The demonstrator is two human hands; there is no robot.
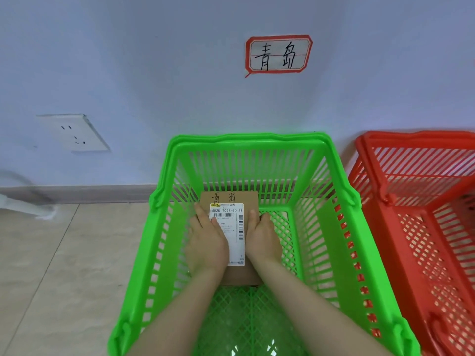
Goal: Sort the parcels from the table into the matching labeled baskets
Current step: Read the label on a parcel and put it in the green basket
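The flat brown cardboard parcel with a white shipping label [231,199] is low inside the green slatted plastic basket [246,140], toward its far wall. The handwriting on the parcel matches the red-bordered paper sign [279,54] on the wall above the basket, so this parcel looks correctly sorted. Whether it has touched the basket floor is unclear, and it has not been let go. Nothing else shows in this basket. The desk is out of view, so remaining parcels cannot be judged.

The left hand [205,240] and right hand [262,237] clasp the parcel's two long sides, thumbs on top.
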